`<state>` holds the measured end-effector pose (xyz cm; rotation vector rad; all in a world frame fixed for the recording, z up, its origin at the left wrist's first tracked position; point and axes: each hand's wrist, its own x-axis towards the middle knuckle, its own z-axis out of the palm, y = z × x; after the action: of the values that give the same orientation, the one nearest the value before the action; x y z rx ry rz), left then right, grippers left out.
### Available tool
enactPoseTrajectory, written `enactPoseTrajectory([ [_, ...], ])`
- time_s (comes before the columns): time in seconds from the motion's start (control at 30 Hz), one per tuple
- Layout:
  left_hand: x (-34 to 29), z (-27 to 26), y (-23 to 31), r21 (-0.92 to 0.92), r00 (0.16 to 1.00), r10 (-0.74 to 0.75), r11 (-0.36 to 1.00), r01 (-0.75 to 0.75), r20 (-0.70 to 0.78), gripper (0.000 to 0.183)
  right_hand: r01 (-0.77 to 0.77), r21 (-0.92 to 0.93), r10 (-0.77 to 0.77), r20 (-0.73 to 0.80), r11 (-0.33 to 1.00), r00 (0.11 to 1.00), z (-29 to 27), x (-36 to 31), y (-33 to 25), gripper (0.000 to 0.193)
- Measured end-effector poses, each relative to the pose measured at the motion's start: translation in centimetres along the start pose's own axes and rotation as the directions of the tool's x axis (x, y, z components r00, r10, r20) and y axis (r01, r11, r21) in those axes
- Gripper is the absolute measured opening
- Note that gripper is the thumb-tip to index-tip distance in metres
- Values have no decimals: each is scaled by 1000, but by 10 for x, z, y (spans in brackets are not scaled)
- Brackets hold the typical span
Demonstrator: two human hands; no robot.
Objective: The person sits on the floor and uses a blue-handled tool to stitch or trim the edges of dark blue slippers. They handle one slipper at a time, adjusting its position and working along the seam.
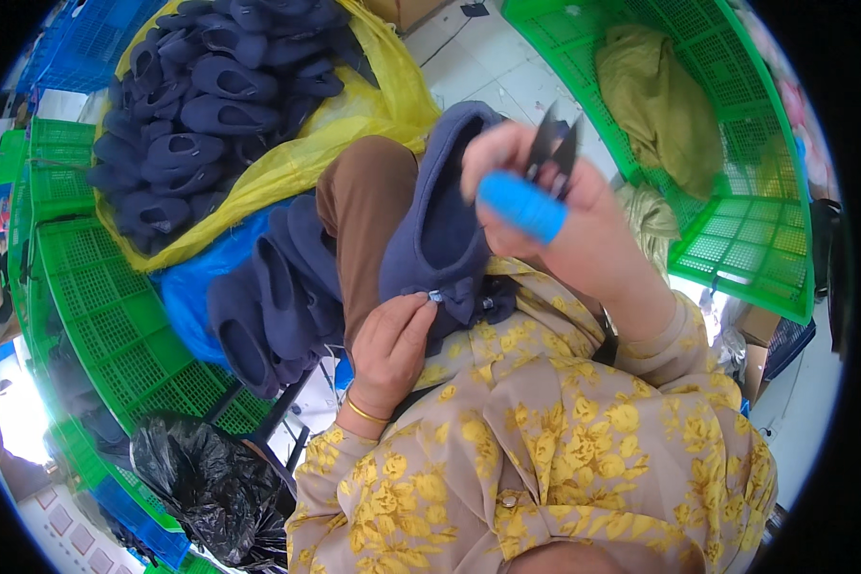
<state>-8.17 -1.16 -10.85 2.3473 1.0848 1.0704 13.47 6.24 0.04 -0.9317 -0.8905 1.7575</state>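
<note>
A navy felt slipper (429, 201) rests across my lap with its opening facing up and its toe toward me. My left hand (389, 344) is closed at the toe, thumb and fingertips pinching a small navy bow (457, 304) with a shiny bit at its middle. Raised over the slipper's right side, my right hand (593, 225) grips a pair of thread snips (552, 158), dark blades pointing up and apart from the slipper. A bright blue wrap (521, 207) shows at that grip; motion blur hides whether it sits on a finger or the handle.
Many navy slippers (230, 78) fill a yellow sack (301, 158) at far left. Several more slippers (277, 297) lie left of my knee. Green crates (115, 316) line the left; another green crate (737, 253) with olive cloth (655, 105) stands right. A black plastic bag (206, 488) sits lower left.
</note>
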Motion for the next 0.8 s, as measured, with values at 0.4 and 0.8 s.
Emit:
enactPoseTrajectory([
  [0.4, 1, -1, 0, -19, 1000, -13, 1000, 13, -24, 23, 185, -866, 81, 250, 464, 965, -20, -34, 72, 35],
  [0.8, 0, 0, 0, -10, 1000, 1, 1000, -1, -15, 20, 140, -935, 192, 210, 326, 958, -6, -29, 62, 12],
])
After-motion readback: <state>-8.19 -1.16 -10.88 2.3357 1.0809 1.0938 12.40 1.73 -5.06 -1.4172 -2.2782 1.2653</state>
